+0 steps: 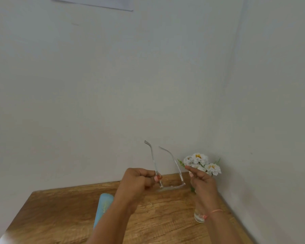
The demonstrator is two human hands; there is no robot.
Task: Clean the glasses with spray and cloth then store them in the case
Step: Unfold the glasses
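Note:
Clear-framed glasses (173,186) are held above the wooden table (63,212) with both temple arms unfolded and pointing up toward the wall. My left hand (137,181) is shut on the left temple near its hinge. My right hand (200,178) is just right of the frame with fingers loosely apart; I cannot tell whether it touches the right temple. A light blue glasses case (103,206) lies closed on the table, partly hidden by my left forearm. A clear bottle (199,215) stands behind my right wrist, mostly hidden. No cloth is visible.
A small bunch of white flowers (202,163) stands in the back right corner, behind my right hand. Plain walls close the table at the back and on the right. A white surface edge (2,241) shows at the lower left.

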